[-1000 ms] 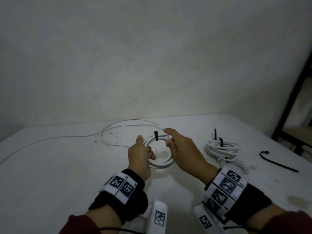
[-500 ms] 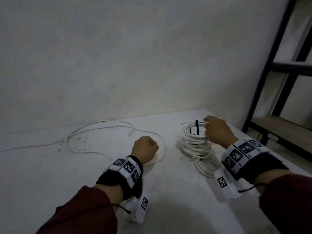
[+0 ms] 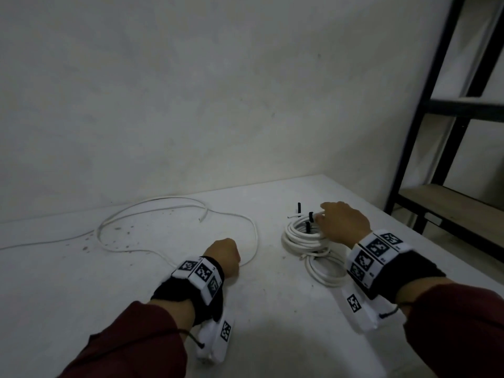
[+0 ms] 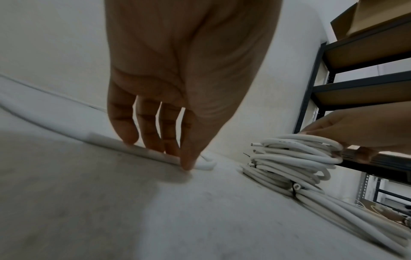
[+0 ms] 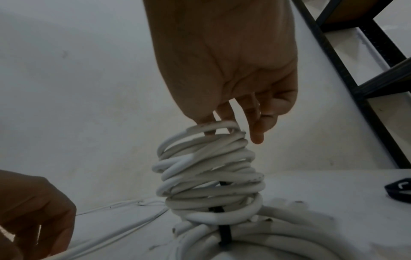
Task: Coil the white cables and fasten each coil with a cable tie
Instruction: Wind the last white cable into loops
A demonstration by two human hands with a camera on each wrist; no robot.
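A stack of coiled white cables [image 3: 300, 238] stands on the white table [image 3: 272, 323] at the right, with black cable ties [image 3: 311, 215] sticking up from it. My right hand [image 3: 335, 222] is on top of the stack. In the right wrist view its thumb and fingers [image 5: 224, 114] pinch the top loop of the coils [image 5: 211, 176], and a tie [image 5: 224, 235] binds a lower coil. A loose white cable [image 3: 253, 227] lies in wide loops at the centre left. My left hand [image 3: 223, 255] is down on that cable [image 4: 106, 140], its fingertips [image 4: 186, 165] pinching it against the table.
A black metal shelving rack [image 3: 436, 110] stands beyond the table's right edge. A plain wall runs behind the table. One loose black cable tie [image 5: 400, 191] lies on the table right of the stack. Dark specks [image 3: 117, 229] dot the table by the loose cable.
A second ago both hands held a tied coil at the centre. My right hand has carried it right onto the stack; my left hand let go and dropped onto the loose cable.
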